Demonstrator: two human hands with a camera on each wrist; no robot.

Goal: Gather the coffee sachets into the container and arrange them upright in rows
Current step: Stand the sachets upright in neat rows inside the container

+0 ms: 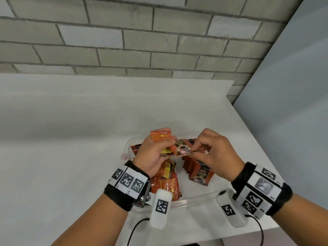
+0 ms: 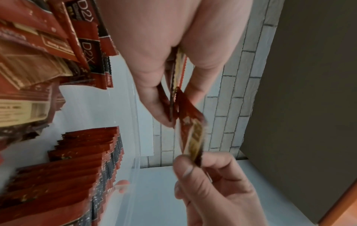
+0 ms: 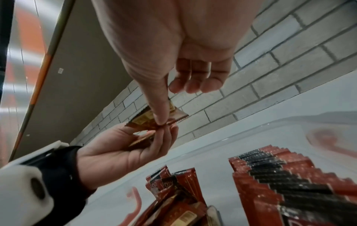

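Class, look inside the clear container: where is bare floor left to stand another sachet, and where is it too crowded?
Inside the container, bare floor shows along the near wall, between the loose sachet pile on the left and the upright row on the right, plus a narrow lane between them. The far end is crowded beneath the left hand and right hand.

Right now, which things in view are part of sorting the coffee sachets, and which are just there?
Part of the job:
left hand gripping a bunch of sachets
right hand pinching one sachet
clear container
upright row of sachets
loose pile of sachets

Just there:
white counter
brick wall
wrist cameras' cables
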